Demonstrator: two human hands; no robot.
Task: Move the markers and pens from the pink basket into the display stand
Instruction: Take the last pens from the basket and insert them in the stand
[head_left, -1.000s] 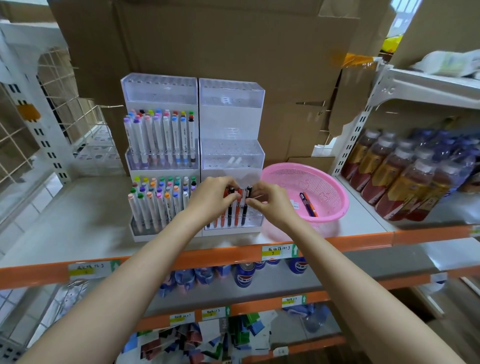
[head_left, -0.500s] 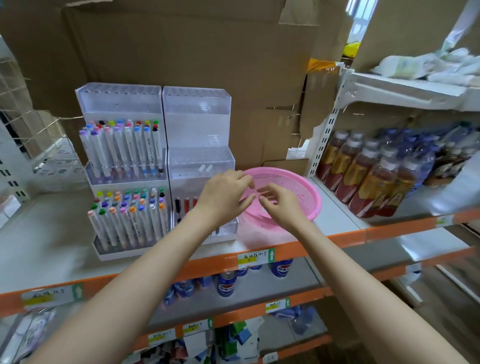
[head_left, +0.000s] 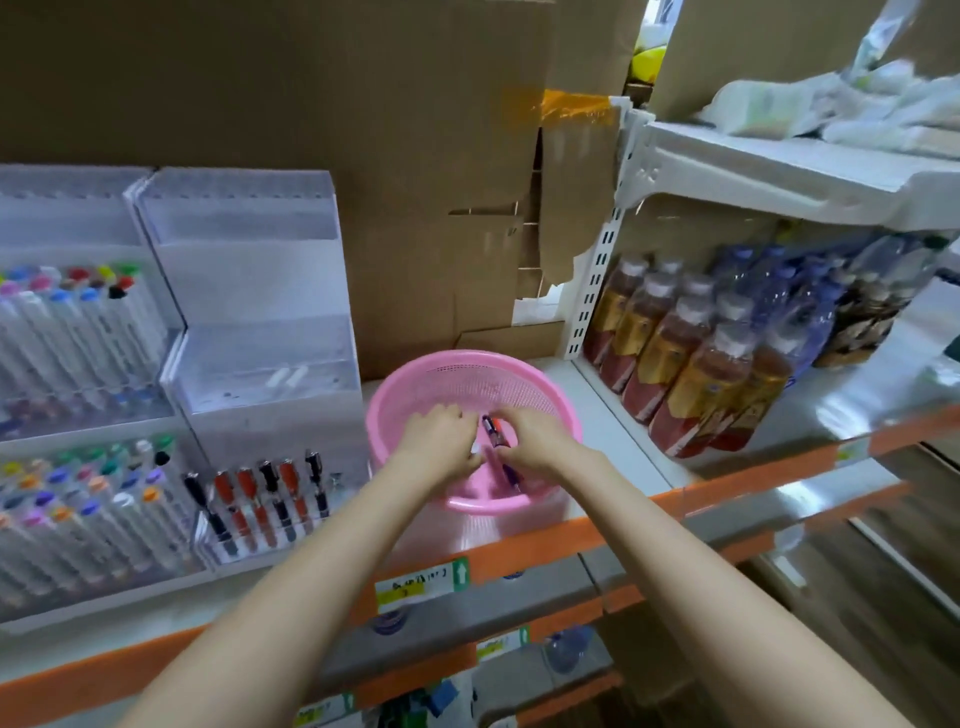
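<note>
Both my grips crowd the middle of the pink basket (head_left: 415, 376), left grip (head_left: 441, 441) and right grip (head_left: 537, 441) nearly touching, so little room is left inside its rim. The display stand (head_left: 249, 291) sits just beside the basket on the left. Its front row is packed with upright pens (head_left: 270, 488), while the step above is open from overhead. A cardboard wall (head_left: 363, 130) closes the back, and bottles (head_left: 691, 374) line the right. The approach over the shelf edge (head_left: 530, 553) is free.
</note>
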